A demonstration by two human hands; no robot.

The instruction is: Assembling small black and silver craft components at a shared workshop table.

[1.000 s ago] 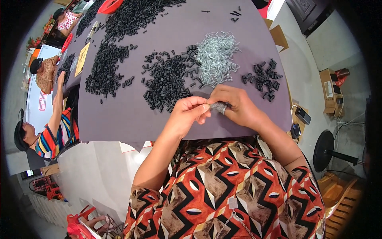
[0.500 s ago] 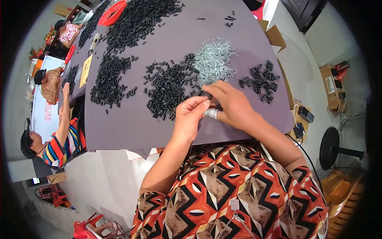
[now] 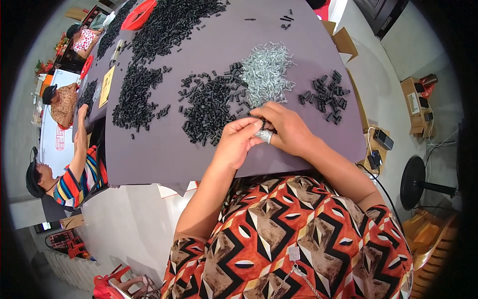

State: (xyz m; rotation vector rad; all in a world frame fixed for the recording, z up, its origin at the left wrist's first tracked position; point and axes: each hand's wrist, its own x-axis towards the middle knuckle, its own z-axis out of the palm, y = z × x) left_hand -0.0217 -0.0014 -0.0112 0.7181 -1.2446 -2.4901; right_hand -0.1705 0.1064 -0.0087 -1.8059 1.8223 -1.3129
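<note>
Over the near edge of the table, my two hands meet. My left hand point(image 3: 238, 141) pinches a small black plastic piece point(image 3: 263, 122) between thumb and forefinger. From the other side, the fingers of my right hand point(image 3: 288, 127) close around the same piece and partly hide it. A silvery wrap point(image 3: 264, 135) covers my right thumb. Just beyond my fingers lies a heap of small clear or silvery parts point(image 3: 267, 72). Beside it, to the left, is a heap of short black cylindrical pieces point(image 3: 205, 112). A smaller group of black pieces point(image 3: 326, 97) sits to the right.
More black pieces point(image 3: 137, 97) lie farther left, with a large spread point(image 3: 174, 25) at the far end near a red bowl point(image 3: 139, 15). Several people sit along the left, one in a striped shirt point(image 3: 74, 182). Cardboard boxes point(image 3: 343, 45) stand past the right table edge.
My right fingers have drawn in against the left fingertips, around the small black piece. My left hand has shifted slightly. The whole view has tilted a little.
</note>
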